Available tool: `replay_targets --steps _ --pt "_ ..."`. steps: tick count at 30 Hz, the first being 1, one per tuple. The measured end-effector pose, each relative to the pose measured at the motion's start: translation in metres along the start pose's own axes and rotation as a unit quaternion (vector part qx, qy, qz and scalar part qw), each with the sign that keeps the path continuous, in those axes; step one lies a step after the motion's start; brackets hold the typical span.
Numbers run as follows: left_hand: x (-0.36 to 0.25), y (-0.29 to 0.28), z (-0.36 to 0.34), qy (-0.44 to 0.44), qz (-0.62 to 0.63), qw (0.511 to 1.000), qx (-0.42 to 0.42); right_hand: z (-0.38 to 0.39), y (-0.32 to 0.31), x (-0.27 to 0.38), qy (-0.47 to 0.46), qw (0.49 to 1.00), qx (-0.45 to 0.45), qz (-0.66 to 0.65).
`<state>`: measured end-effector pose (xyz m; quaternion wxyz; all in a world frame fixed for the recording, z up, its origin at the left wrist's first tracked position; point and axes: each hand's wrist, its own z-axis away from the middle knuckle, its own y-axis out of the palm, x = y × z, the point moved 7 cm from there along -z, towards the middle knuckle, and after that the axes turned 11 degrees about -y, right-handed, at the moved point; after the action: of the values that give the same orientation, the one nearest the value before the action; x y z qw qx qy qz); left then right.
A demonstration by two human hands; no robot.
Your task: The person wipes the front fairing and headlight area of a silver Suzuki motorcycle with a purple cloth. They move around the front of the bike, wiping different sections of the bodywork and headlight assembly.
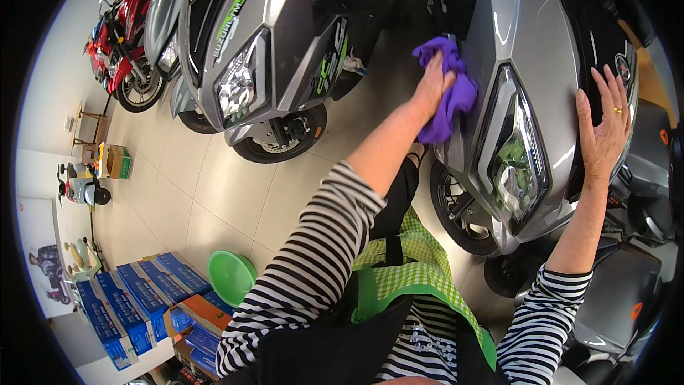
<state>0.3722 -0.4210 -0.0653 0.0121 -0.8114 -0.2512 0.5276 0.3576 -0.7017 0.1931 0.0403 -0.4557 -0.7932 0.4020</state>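
Note:
A grey and black scooter [484, 64] stands right in front of me, its long angular headlight [514, 164] facing my body. My left hand [433, 88] is closed on a crumpled purple cloth [456, 100] and presses it against the scooter's left side, beside the front panel. Part of the cloth hangs down below my fingers. On the black front panel to the right of the headlight, my right hand [604, 125] lies flat with its fingers spread, a ring on one finger. Nothing is in that hand.
A second grey scooter [278, 50] with green markings stands to the left, a red motorcycle [132, 50] beyond it. Blue boxes [142, 299] and a green basin [232, 278] sit on the tiled floor at lower left. More scooters [620, 292] crowd in at right.

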Motion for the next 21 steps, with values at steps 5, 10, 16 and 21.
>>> replay_targets --steps 5,10,16,21 --pt "0.096 0.044 -0.067 -0.26 0.423 0.866 0.056 -0.004 -0.005 0.003 -0.038 0.999 -0.018 -0.014" --pt "0.128 0.058 -0.066 -0.346 0.637 0.685 0.065 0.0 -0.002 -0.002 -0.04 0.998 -0.047 -0.026" --pt "0.088 0.033 -0.024 -0.135 0.32 0.937 -0.025 -0.002 -0.002 -0.002 -0.04 0.994 -0.072 -0.078" --pt "0.01 0.016 0.078 -0.158 0.136 0.975 -0.074 -0.004 -0.012 0.008 0.039 0.998 0.054 0.024"
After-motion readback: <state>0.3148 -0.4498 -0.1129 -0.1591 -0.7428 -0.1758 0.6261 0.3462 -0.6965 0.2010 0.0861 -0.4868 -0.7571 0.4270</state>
